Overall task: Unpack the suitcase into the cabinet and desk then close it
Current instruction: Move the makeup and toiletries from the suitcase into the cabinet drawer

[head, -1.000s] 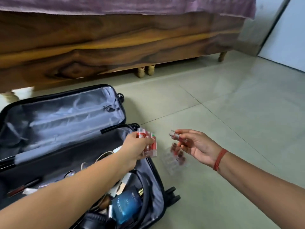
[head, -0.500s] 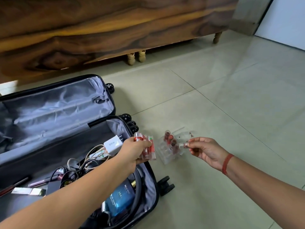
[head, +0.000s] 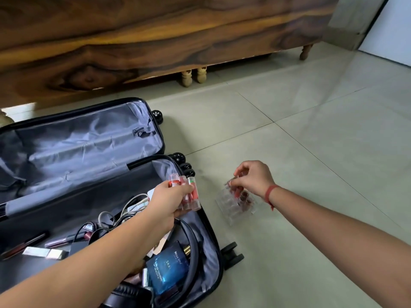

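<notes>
"Several small tubes, entry one. Location?"

"Bundled in the left hand, over the right edge of the open suitcase, which lay flat on the floor. A single tube was apart from them in the right hand, directly above the clear rack, which stood on the tiles just beside the suitcase."

"Step, as judged?"

"Slotting tubes into the rack, one per cell. The cells under the right hand held dark-red tubes. The nearer cells looked empty."

"Handling notes?"

"Bring the tube down upright over an empty cell and release it only once its base is seated. The rack looked light, so a sideways push would likely slide or tip it. Grip the bundle firmly, since smooth tubes slip past one another."

"Hands?"

"Left: back of the hand up, fingers curled tight round the bundle, forearm reaching across the suitcase. Right: thumb and forefinger closed on the single tube, other fingers bent, wrist dropped, a red thread around it."

"Other contents?"

"Cables, a blue box and headphones lay in the near half. The far half showed only grey lining. A wooden bed frame stood behind."
</notes>
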